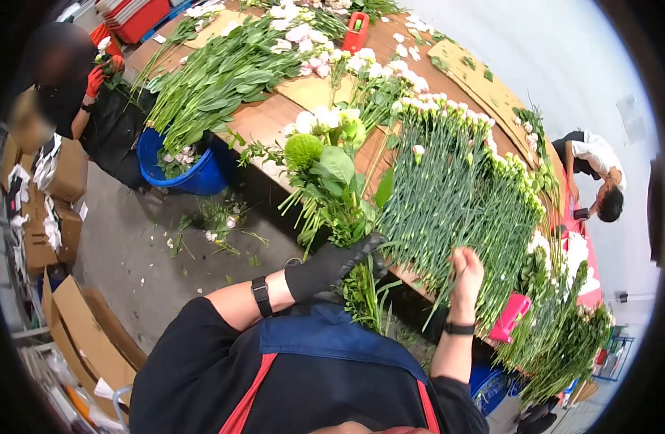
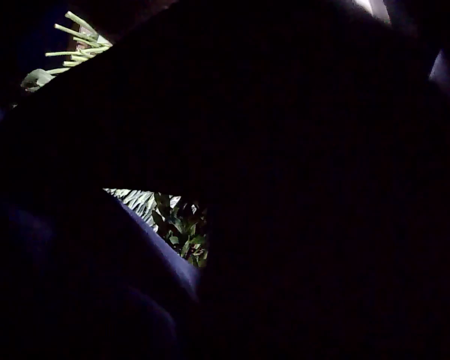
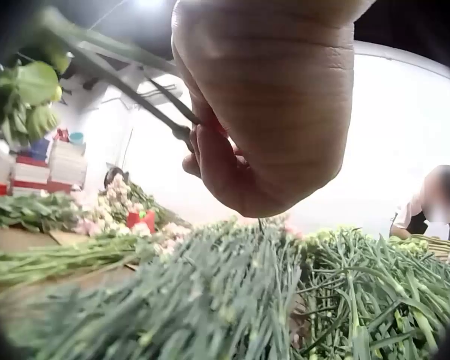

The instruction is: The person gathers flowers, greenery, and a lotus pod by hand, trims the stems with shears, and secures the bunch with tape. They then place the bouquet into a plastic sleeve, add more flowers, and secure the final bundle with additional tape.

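My left hand (image 1: 331, 269), in a black glove, grips a mixed bouquet (image 1: 338, 168) round its stems. White blooms, a fuzzy green ball flower (image 1: 303, 151) and broad leaves top the bouquet, and leafy stem ends hang below the glove. The left wrist view is mostly dark, with a few cut stems (image 2: 79, 54) at its upper left. My bare right hand (image 1: 465, 283) is raised over the near edge of a wide row of carnations (image 1: 448, 188) on the table. In the right wrist view its curled fingers (image 3: 221, 169) pinch thin green stems (image 3: 146, 105).
More leafy stems with pale blooms (image 1: 224, 72) lie on the wooden table (image 1: 263, 119). A blue bucket (image 1: 195, 173) stands at the left beside a seated person with red gloves (image 1: 95, 79). Another person (image 1: 596, 163) is at the far right. Cardboard boxes (image 1: 65, 170) stand at the left.
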A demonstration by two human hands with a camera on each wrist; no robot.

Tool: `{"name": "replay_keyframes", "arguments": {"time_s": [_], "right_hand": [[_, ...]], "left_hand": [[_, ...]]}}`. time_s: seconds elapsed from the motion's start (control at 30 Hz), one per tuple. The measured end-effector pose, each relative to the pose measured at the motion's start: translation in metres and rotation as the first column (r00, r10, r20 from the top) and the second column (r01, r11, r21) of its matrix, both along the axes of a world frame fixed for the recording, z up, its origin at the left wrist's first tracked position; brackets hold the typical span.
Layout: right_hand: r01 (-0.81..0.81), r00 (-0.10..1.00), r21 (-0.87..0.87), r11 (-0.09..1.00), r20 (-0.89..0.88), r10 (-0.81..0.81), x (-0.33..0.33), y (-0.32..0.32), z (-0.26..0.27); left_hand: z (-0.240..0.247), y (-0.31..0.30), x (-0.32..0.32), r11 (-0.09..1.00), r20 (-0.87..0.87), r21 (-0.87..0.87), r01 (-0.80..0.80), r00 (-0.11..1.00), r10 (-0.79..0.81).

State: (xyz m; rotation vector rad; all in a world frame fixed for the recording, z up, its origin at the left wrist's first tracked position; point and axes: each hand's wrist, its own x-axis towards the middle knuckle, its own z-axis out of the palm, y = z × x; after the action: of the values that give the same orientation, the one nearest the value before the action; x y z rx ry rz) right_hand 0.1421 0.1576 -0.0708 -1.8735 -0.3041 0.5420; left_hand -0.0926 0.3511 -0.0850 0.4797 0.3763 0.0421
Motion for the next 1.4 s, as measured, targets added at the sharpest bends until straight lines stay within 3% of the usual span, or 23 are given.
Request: {"name": "replay_keyframes", "arguments": {"time_s": [0.03, 0.1, 0.2, 0.33, 0.4, 0.47, 0.5, 0.57, 0.73, 0.87, 0.93, 1.0, 1.1, 1.13, 1.2, 1.23, 1.27, 1.33, 1.37, 1.4], "right_hand": [[-0.045, 0.998, 0.01, 0.999, 0.039, 0.045, -0.013, -0.012, 0.003], [-0.044, 0.998, 0.06, 0.997, -0.041, 0.047, -0.044, -0.024, 0.025], [-0.071, 0.992, -0.021, 0.997, -0.102, 0.069, -0.063, -0.051, 0.042], [-0.255, 0.966, 0.032, 0.966, 0.06, 0.253, -0.086, -0.066, 0.044], [-0.332, 0.93, -0.023, 0.943, 0.157, 0.331, -0.095, -0.068, 0.037], [-0.413, 0.834, -0.123, 0.902, 0.348, 0.429, -0.104, -0.062, 0.037], [-0.45, 0.755, -0.175, 0.876, 0.449, 0.478, -0.108, -0.058, 0.039], [-0.487, 0.708, -0.218, 0.846, 0.469, 0.529, -0.113, -0.059, 0.029], [-0.489, 0.699, -0.3, 0.819, 0.427, 0.573, -0.118, -0.064, 0.017], [-0.546, 0.636, -0.291, 0.785, 0.465, 0.615, -0.111, -0.059, 0.018], [-0.492, 0.823, -0.122, 0.862, 0.258, 0.506, -0.112, -0.056, 0.017], [-0.386, 0.923, 0.008, 0.923, 0.001, 0.386, -0.117, -0.058, 0.018], [-0.621, 0.724, -0.223, 0.751, 0.203, 0.659, -0.123, -0.039, 0.017], [-0.56, 0.729, -0.325, 0.762, 0.243, 0.64, -0.131, -0.031, 0.017], [-0.578, 0.701, -0.407, 0.708, 0.198, 0.685, -0.133, -0.03, 0.001], [-0.585, 0.686, -0.447, 0.677, 0.173, 0.707, -0.131, -0.03, -0.015], [-0.544, 0.674, -0.456, 0.704, 0.261, 0.69, -0.133, -0.032, -0.038], [-0.565, 0.663, -0.477, 0.673, 0.222, 0.714, -0.133, -0.033, -0.055], [-0.579, 0.657, -0.484, 0.656, 0.199, 0.727, -0.138, -0.02, -0.042], [-0.541, 0.761, -0.278, 0.794, 0.241, 0.603, -0.15, -0.004, -0.026]], "left_hand": [[0.001, 0.001, 0.001, 1.0, -0.02, -0.016, 0.012, 1.0, -0.012], [0.019, 0.005, 0.002, 0.992, 0.046, 0.127, 0.025, 0.998, -0.031], [0.011, 0.002, 0.012, 0.972, 0.046, 0.225, 0.068, 0.996, -0.08], [0.033, -0.003, 0.021, 0.949, -0.046, 0.268, 0.165, 0.986, -0.158], [0.032, -0.011, 0.023, 0.875, 0.051, 0.475, 0.091, 0.99, -0.131], [0.027, -0.016, 0.034, 0.958, 0.022, 0.251, 0.141, 0.988, -0.151], [0.028, -0.019, 0.034, 0.952, 0.032, 0.281, 0.123, 0.99, -0.138], [0.037, -0.024, 0.033, 0.938, 0.051, 0.338, 0.082, 0.993, -0.105], [0.051, -0.031, 0.032, 0.912, -0.041, 0.398, 0.095, 0.996, -0.085], [0.027, -0.044, 0.04, 0.902, 0.124, 0.43, -0.036, 0.992, -0.02], [0.025, -0.045, 0.037, 0.914, 0.064, 0.406, 0.018, 0.997, -0.048], [0.014, -0.049, 0.034, 0.91, 0.012, 0.411, 0.05, 0.998, -0.06], [0.009, -0.046, 0.03, 0.854, 0.075, 0.521, 0.02, 0.995, -0.069], [0.014, -0.042, 0.026, 0.871, 0.133, 0.486, 0.072, 0.979, -0.156], [0.082, -0.02, 0.01, 0.824, -0.144, 0.49, 0.284, 0.959, -0.245], [0.083, -0.015, 0.006, 0.795, -0.184, 0.5, 0.343, 0.939, -0.289], [0.083, -0.011, 0.002, 0.762, -0.224, 0.508, 0.402, 0.916, -0.334], [0.025, -0.014, 0.003, 0.698, -0.126, 0.576, 0.425, 0.89, -0.438], [0.007, -0.016, 0.006, 0.672, -0.006, 0.681, 0.291, 0.92, -0.392], [-0.011, -0.02, 0.009, 0.634, 0.117, 0.76, 0.145, 0.928, -0.352]]}}
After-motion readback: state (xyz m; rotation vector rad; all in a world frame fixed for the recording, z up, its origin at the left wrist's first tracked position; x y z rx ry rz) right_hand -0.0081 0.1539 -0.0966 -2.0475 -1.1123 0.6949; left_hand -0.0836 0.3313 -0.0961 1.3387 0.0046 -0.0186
